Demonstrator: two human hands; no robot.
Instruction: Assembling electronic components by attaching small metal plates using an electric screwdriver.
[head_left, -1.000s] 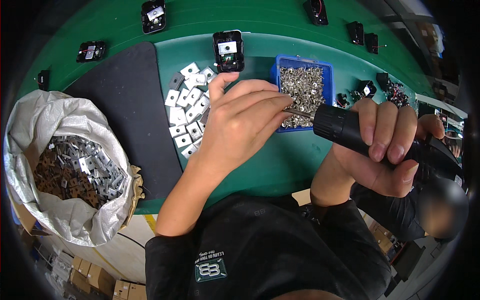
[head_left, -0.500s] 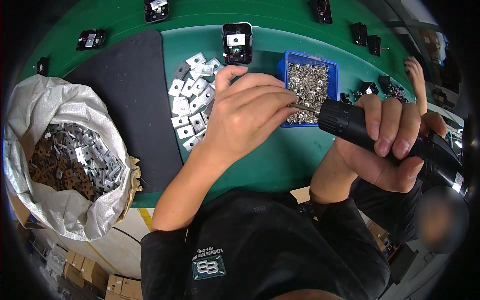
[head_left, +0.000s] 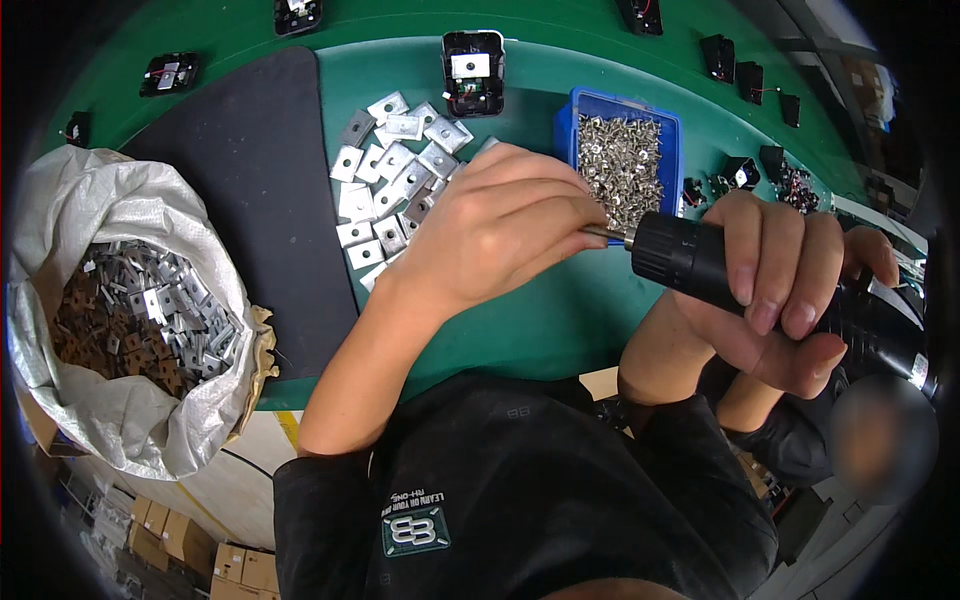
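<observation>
My right hand (head_left: pixel 775 285) is wrapped around a black electric screwdriver (head_left: pixel 680 255), which points left. Its thin metal bit (head_left: pixel 608 233) ends at the fingertips of my left hand (head_left: pixel 505 225). Those fingers are pinched together around the bit's tip; whether a screw sits there is hidden. Just beyond the bit stands a blue bin (head_left: pixel 672 170) full of small silver screws (head_left: pixel 620 165). Square metal plates with holes (head_left: pixel 395 160) lie in a loose pile to the left of my left hand, which partly covers them.
A black housing (head_left: pixel 474 95) with a metal plate inside sits at the far middle. More black housings (head_left: pixel 170 73) lie on the green surface beyond. A white sack (head_left: pixel 190 440) of metal pieces stands left, by a black mat (head_left: pixel 270 200). Another person is at the right.
The fingers of my left hand have closed in, its index finger no longer raised. The co-worker's hand at the far right has left its spot, and another black housing shows there.
</observation>
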